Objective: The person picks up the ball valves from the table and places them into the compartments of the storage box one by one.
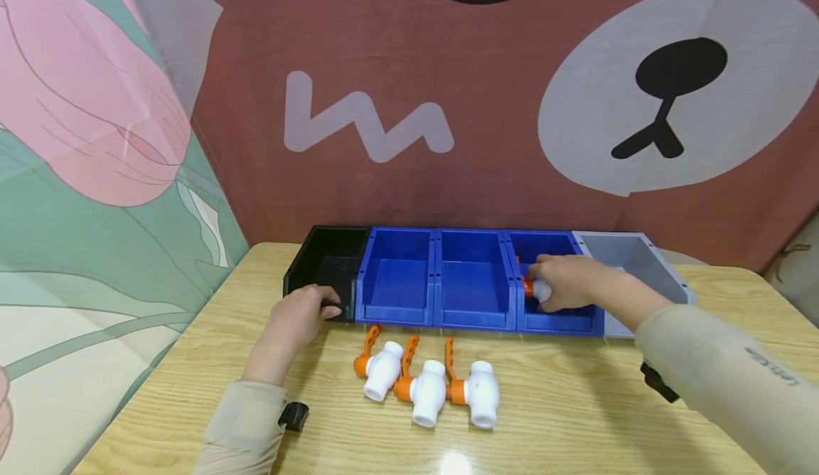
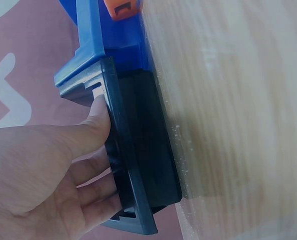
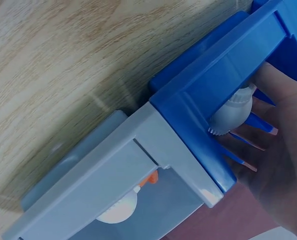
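My left hand (image 1: 301,318) is at the front of the black bin (image 1: 333,269); in the left wrist view, its thumb lies on the rim and its fingers curl over the edge. My right hand (image 1: 566,283) reaches into the rightmost blue bin (image 1: 544,242) and holds a white ball valve (image 1: 542,290) with an orange handle. In the right wrist view, the thumb and fingers are around that valve's white body (image 3: 233,112). Three like valves lie on the table before the bins: a left one (image 1: 384,370), a middle one (image 1: 427,393) and a right one (image 1: 482,393).
Two more blue bins, one left (image 1: 399,286) and one middle (image 1: 473,283), stand in the row between the black bin and the right hand's bin. At the right end is a grey bin (image 1: 630,262) with a white valve (image 3: 119,207) inside. A printed cloth (image 1: 384,190) hangs behind the table.
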A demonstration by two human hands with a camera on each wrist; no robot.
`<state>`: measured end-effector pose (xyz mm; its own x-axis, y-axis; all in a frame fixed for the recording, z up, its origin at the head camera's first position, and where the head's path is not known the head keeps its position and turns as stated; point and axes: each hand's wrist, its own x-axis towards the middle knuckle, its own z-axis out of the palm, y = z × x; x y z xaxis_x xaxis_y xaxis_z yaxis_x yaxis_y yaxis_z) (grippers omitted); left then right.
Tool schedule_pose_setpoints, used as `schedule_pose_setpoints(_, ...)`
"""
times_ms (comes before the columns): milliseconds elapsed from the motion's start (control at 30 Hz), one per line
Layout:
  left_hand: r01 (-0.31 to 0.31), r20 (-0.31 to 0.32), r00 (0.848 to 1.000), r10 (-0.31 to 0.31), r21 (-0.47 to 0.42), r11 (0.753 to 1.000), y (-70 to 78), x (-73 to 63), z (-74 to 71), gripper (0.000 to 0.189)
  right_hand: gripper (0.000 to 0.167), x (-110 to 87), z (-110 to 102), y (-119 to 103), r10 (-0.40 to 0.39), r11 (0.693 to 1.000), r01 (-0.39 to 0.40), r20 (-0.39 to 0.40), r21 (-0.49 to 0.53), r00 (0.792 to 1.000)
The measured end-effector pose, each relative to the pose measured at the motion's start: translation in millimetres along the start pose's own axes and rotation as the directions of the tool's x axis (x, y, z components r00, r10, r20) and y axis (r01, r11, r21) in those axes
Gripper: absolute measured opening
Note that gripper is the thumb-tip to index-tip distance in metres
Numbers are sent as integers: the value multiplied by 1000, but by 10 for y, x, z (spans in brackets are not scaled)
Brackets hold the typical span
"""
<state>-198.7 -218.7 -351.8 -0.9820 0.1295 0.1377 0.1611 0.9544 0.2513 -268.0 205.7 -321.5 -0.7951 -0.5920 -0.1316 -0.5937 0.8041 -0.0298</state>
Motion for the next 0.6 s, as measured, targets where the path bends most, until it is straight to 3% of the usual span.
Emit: schedule_pose_setpoints(600,-6,-1,1000,6,-2,1000,-11,10,9,15,46,17,38,19,3,1000,-4,35,4,999)
